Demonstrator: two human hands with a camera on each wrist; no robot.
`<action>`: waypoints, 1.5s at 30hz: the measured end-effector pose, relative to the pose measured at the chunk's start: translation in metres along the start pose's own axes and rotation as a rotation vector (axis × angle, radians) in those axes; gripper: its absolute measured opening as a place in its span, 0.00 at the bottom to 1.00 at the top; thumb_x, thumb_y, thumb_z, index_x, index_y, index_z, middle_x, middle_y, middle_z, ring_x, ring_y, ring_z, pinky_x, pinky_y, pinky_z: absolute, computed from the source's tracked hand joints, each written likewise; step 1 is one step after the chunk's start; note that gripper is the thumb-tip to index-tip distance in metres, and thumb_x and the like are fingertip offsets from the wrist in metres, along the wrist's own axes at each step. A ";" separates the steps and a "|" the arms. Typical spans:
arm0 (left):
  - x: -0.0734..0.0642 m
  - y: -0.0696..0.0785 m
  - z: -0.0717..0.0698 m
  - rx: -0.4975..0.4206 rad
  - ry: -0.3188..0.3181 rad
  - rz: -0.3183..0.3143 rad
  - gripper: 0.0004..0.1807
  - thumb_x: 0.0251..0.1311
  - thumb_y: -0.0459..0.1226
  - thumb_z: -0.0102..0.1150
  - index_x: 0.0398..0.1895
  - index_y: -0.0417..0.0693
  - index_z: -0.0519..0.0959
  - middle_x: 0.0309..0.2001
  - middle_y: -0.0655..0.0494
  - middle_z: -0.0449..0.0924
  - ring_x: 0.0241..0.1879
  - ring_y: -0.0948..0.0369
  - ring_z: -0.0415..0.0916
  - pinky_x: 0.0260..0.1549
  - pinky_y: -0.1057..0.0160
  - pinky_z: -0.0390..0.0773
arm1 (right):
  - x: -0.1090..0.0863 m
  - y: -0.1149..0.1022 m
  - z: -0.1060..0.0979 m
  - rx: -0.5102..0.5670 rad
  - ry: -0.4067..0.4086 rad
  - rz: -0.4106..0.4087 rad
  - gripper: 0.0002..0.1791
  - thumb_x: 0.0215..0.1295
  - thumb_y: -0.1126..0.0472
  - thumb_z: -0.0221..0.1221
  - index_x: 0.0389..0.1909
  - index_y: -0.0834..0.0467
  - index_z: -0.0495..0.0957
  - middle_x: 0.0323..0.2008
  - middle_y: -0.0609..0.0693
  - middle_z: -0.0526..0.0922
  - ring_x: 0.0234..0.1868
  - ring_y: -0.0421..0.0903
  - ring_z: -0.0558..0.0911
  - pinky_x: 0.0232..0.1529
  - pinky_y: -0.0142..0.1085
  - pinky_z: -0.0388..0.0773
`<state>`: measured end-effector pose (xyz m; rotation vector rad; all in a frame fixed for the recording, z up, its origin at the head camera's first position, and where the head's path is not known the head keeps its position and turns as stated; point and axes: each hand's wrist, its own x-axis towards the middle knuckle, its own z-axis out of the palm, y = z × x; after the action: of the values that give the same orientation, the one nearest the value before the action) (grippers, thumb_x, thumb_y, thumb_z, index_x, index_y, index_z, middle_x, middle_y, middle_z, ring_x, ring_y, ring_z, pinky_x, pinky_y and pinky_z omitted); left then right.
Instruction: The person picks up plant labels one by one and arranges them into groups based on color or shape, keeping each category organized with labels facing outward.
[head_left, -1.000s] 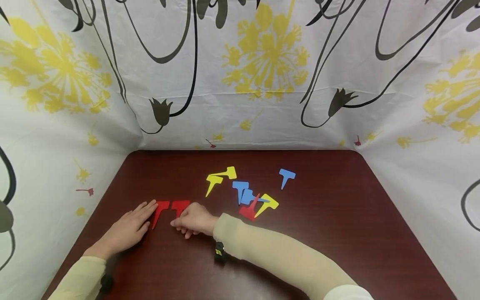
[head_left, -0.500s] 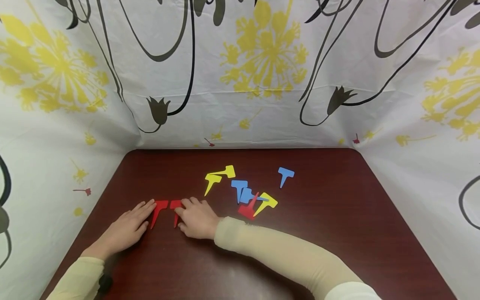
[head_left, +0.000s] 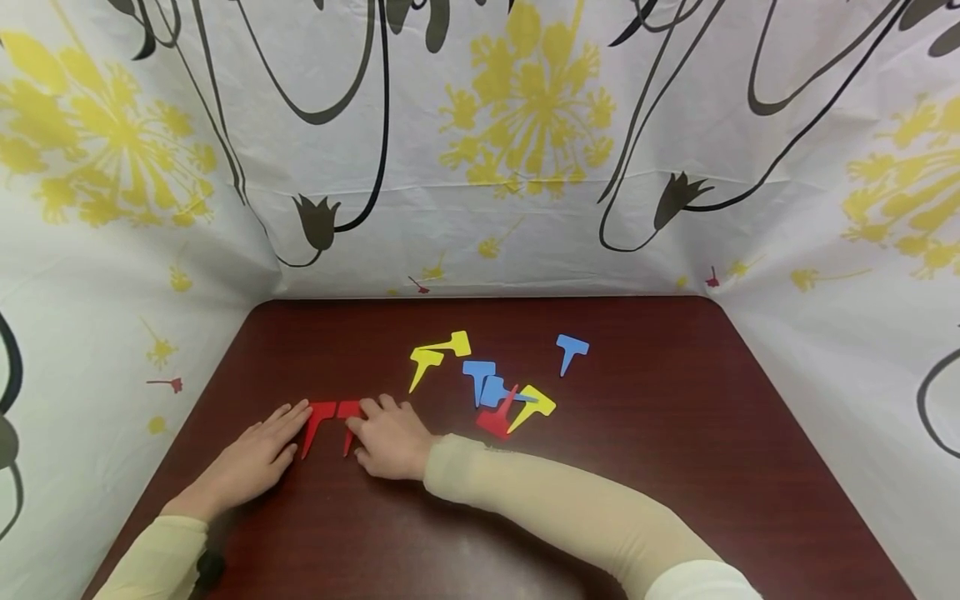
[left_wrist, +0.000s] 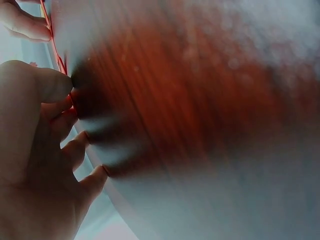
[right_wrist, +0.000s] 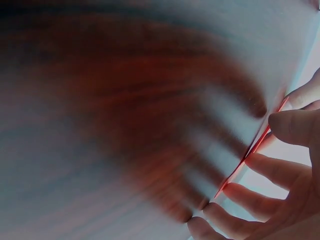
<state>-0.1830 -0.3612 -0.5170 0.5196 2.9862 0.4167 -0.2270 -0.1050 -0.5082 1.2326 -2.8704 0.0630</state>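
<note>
"White cloth printed with yellow and dark floral motifs hangs behind and beside a dark red-brown counter with rounded far corners. What differs from a second ago?"

"The right hand was curled over the right red tag; now it lies flatter, fingers spread on it. That tag has shifted left, and the gap to the left red tag is down to a narrow slit. Contact between the two: cannot tell. The left hand has held its place, fingers extended, fingertips at the left tag's outer edge. Neither hand pinches anything."

"Materials and shapes?"

"Thin, flat, smooth T-shaped tags, each with a broad head and tapering stem. The red pair stands head to head, stems toward the person. The counter is glossy, with streaked grain and blurred reflections in the wrist views. Both sleeves are pale beige."

"Other items and obstructions?"

"At centre, two blue tags, a third red tag and a yellow tag overlap. Two yellow tags lie beyond to the left, a lone blue tag to the right. The right fingers cover part of their tag; both wrist views show red tags nearly edge-on."
</note>
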 end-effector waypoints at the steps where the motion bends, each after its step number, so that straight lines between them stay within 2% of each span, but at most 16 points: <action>1: 0.000 0.000 0.000 0.001 0.000 0.001 0.35 0.70 0.38 0.57 0.78 0.44 0.60 0.77 0.45 0.55 0.74 0.40 0.52 0.65 0.30 0.57 | 0.000 0.000 0.000 0.002 0.001 0.000 0.27 0.68 0.41 0.59 0.67 0.41 0.75 0.61 0.45 0.73 0.59 0.48 0.72 0.51 0.45 0.77; 18: 0.002 -0.004 0.003 -0.001 0.007 0.007 0.36 0.70 0.39 0.58 0.78 0.44 0.59 0.77 0.45 0.55 0.75 0.40 0.52 0.65 0.31 0.57 | 0.000 0.001 -0.001 0.017 0.009 0.008 0.26 0.68 0.43 0.60 0.66 0.40 0.75 0.60 0.44 0.73 0.59 0.48 0.72 0.51 0.46 0.77; 29: 0.002 -0.005 0.003 -0.011 0.008 0.008 0.35 0.69 0.38 0.58 0.78 0.45 0.60 0.77 0.45 0.55 0.74 0.40 0.53 0.64 0.31 0.57 | -0.002 0.011 -0.008 0.055 0.074 0.013 0.24 0.67 0.46 0.61 0.64 0.43 0.76 0.63 0.47 0.72 0.60 0.48 0.73 0.58 0.48 0.73; 34: 0.004 -0.005 0.004 -0.028 0.005 0.009 0.36 0.70 0.38 0.58 0.79 0.46 0.59 0.78 0.46 0.54 0.74 0.40 0.52 0.65 0.31 0.57 | -0.002 0.026 -0.015 0.080 0.079 0.023 0.27 0.68 0.46 0.60 0.67 0.45 0.74 0.63 0.47 0.73 0.61 0.49 0.73 0.58 0.50 0.73; 38: 0.005 -0.006 0.004 -0.058 0.010 0.012 0.37 0.70 0.38 0.59 0.79 0.47 0.57 0.78 0.46 0.53 0.75 0.41 0.52 0.65 0.32 0.57 | -0.004 0.045 -0.032 0.068 0.062 0.037 0.28 0.69 0.46 0.60 0.69 0.45 0.72 0.62 0.47 0.74 0.61 0.49 0.73 0.60 0.51 0.71; 45: 0.006 -0.005 0.000 -0.067 0.067 0.034 0.35 0.72 0.39 0.58 0.79 0.47 0.58 0.78 0.45 0.52 0.70 0.42 0.62 0.60 0.34 0.68 | -0.013 0.081 -0.058 0.007 0.040 0.016 0.25 0.70 0.50 0.57 0.67 0.48 0.74 0.59 0.49 0.77 0.60 0.52 0.75 0.57 0.53 0.72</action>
<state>-0.1905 -0.3631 -0.5188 0.5609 3.0184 0.5456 -0.2762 -0.0374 -0.4536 1.1957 -2.8482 0.0966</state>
